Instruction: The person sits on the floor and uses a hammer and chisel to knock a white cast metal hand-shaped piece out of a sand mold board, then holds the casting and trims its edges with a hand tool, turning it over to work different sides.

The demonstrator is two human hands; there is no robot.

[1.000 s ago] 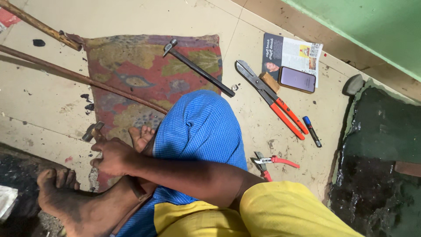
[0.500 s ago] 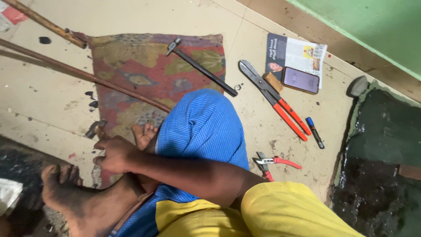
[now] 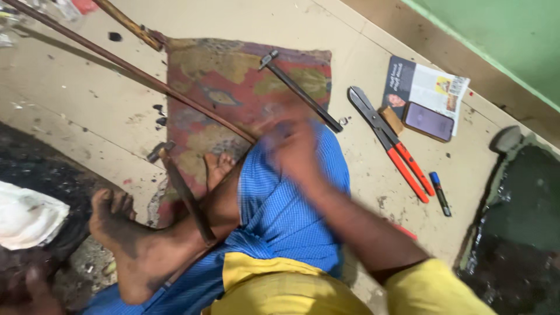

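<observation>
Floor workshop: hammer (image 3: 300,90), bolt cutters (image 3: 389,142).

A hammer (image 3: 300,90) is laid on the mat (image 3: 233,87) at upper centre; cutters (image 3: 389,142), a phone (image 3: 429,121) on a leaflet (image 3: 408,81), and a marker (image 3: 440,193) are set to its right.

The mat (image 3: 233,99) is worn woven cloth, matt and faded. On it lies a hammer (image 3: 300,90) of dull dark metal. Beside the mat, the cutters (image 3: 388,140) show grey steel blades and glossy red handles, near printed paper (image 3: 426,81) and a glossy phone (image 3: 429,121).
</observation>
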